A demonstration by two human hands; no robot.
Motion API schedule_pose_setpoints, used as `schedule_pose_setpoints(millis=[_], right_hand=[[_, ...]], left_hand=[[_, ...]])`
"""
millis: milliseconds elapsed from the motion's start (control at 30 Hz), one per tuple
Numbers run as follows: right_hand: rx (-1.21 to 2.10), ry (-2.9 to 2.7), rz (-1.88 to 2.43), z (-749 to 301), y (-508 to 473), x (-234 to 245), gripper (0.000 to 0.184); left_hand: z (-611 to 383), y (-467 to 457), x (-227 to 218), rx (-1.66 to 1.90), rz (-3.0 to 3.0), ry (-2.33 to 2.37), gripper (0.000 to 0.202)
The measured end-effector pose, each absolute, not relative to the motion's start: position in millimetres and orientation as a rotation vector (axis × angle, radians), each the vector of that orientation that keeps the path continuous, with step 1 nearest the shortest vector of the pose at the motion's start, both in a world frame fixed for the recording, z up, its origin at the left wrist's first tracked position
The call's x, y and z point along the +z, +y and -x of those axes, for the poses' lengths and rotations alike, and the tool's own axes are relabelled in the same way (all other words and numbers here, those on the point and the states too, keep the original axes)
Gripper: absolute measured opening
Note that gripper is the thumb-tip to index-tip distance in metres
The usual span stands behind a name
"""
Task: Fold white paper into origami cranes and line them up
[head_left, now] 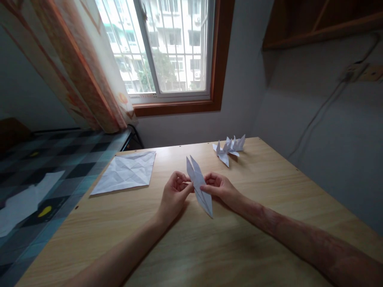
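We hold the long, narrow, white folded paper piece (198, 186) above the wooden tabletop (245, 239), left hand (175, 195) and right hand (220, 189) pinching its sides (mid-fold, we judge); next we crease carefully, with finished white paper cranes (229, 148) beyond it

creased paper sheet (125, 172), finished paper cranes (229, 148) (far edge), wooden table (269, 191), curtain (80, 67)
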State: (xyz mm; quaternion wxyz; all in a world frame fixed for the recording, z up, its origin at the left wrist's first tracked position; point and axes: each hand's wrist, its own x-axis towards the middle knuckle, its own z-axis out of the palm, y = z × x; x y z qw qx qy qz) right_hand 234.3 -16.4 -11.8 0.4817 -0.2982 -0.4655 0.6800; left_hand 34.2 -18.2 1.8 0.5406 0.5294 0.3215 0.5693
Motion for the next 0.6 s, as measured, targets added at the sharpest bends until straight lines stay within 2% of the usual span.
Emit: schedule_pose_setpoints(millis=[233, 400, 600], right_hand=[[1.569, -1.163, 0.754, -234, -18, -16, 0.045], [1.568, -1.190, 0.746, -234, -19, -16, 0.046], [1.561, -1.263, 0.675, -233, -20, -18, 0.043]], left_hand=[[-34, -29, 6, 1.291, -1.458, 0.902, 0.020], [-34, -32, 8, 1.329, -1.515, 0.971, 0.031], [-36, -33, 12, 1.232, -1.561, 1.025, 0.031]])
